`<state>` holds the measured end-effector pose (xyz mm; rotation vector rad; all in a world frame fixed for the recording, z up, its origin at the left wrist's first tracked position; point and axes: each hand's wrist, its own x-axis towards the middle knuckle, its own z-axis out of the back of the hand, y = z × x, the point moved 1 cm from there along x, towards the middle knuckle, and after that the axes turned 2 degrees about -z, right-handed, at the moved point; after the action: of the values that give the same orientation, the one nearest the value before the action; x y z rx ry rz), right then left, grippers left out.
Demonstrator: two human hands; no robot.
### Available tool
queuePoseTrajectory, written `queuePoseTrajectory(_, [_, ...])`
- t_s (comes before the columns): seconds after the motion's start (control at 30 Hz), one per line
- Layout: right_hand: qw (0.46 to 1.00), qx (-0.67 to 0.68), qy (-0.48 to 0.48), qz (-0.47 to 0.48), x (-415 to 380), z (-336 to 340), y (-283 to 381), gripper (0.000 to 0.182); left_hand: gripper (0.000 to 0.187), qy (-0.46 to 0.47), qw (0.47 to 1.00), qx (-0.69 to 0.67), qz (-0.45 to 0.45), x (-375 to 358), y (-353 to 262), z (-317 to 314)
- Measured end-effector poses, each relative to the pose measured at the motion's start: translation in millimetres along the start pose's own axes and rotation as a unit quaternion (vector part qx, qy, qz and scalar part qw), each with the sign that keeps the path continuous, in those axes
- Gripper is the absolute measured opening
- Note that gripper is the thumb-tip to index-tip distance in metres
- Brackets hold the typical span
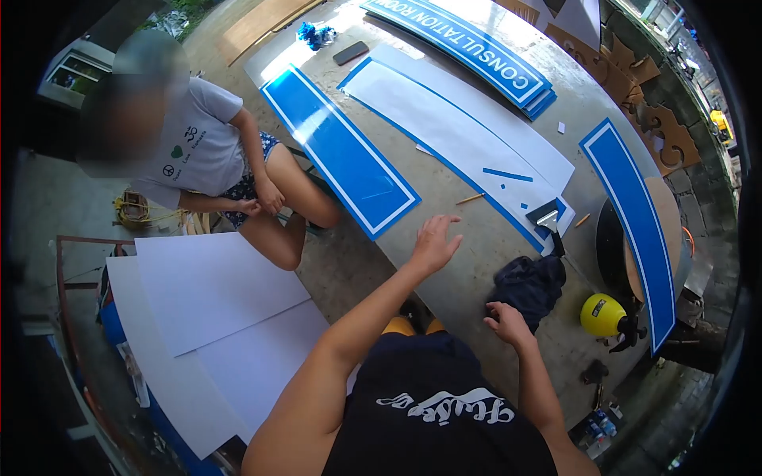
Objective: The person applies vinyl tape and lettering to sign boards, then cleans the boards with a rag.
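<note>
My left hand [434,243] hovers over the near edge of the table [444,289], its fingers apart and nothing in them. Just beyond it lies a blank blue sign panel with a white border [337,151]. My right hand [509,324] is open too, fingertips right at a crumpled dark cloth [530,284]. Above the cloth, a squeegee-like scraper with a black handle [548,222] rests on the corner of a long white sheet with blue edges [460,131]. A pencil [471,198] lies between the panel and that sheet.
Lettered blue signs [468,44] are stacked at the far side. Another blue panel [631,222] and a yellow spray bottle [603,316] stand at right. A phone [350,53] lies at the far left. One person [202,143] sits beside the table, near large white boards [222,293].
</note>
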<state>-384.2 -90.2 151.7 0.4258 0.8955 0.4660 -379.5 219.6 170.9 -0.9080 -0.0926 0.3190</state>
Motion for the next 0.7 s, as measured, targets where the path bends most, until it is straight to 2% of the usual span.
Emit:
queuePoseTrajectory(0.07, [0.999, -0.03, 0.018, 0.028, 23.3, 11.2, 17.1, 0.045, 0.037, 0.167, 0.961, -0.221, 0.003, -46.9, -33.4, 37.6])
queuePoseTrajectory(0.1, [0.998, -0.043, 0.021, 0.043, 34.6, 19.5, 29.3, 0.045, 0.036, 0.241, 0.916, -0.321, -0.005, -71.4, -60.9, 63.9])
queuePoseTrajectory(0.13, [0.996, -0.058, 0.023, 0.059, 45.7, 25.1, 41.0, 0.045, 0.034, 0.333, 0.851, -0.401, 0.062, -93.4, -103.2, 103.5])
queuePoseTrajectory(0.2, [0.99, -0.078, 0.01, 0.116, 74.8, 25.8, 53.1, 0.045, 0.033, 0.36, 0.756, -0.529, -0.14, -134.3, -148.6, 142.0])
queuePoseTrajectory(0.27, [0.983, -0.104, 0.004, 0.15, 99.7, 31.0, 79.6, 0.044, 0.028, 0.374, 0.667, -0.588, -0.263, -160.6, -199.8, 186.1])
queuePoseTrajectory(0.33, [0.976, -0.126, 0.011, 0.176, 115.0, 30.1, 118.1, 0.042, 0.053, 0.384, 0.656, -0.56, -0.33, -180.6, -217.3, 201.2])
queuePoseTrajectory(0.4, [0.968, -0.144, 0.02, 0.207, 120.7, 21.1, 159.1, 0.039, 0.054, 0.383, 0.671, -0.524, -0.359, -203.6, -222.1, 215.0])
queuePoseTrajectory(0.43, [0.962, -0.146, 0.024, 0.23, 119.8, 13.0, 179.8, 0.039, 0.04, 0.378, 0.691, -0.505, -0.353, -215.0, -221.4, 223.7])
queuePoseTrajectory(0.5, [0.951, -0.145, 0.031, 0.272, 109.7, -10.1, 215.9, 0.038, 0.026, 0.323, 0.757, -0.434, -0.367, -246.4, -214.2, 237.3])
queuePoseTrajectory(0.57, [0.937, -0.174, 0.055, 0.298, 105.0, -48.7, 231.9, 0.037, 0.023, 0.216, 0.834, -0.319, -0.394, -286.9, -204.2, 249.7])
queuePoseTrajectory(0.67, [0.908, -0.229, 0.104, 0.335, 74.8, -107.3, 255.4, 0.036, 0.018, 0.035, 0.9, -0.24, -0.362, -351.7, -200.0, 262.4])
queuePoseTrajectory(0.7, [0.896, -0.243, 0.12, 0.353, 66.0, -133.0, 254.4, 0.036, 0.014, 0.024, 0.903, -0.3, -0.306, -375.9, -199.0, 265.1])
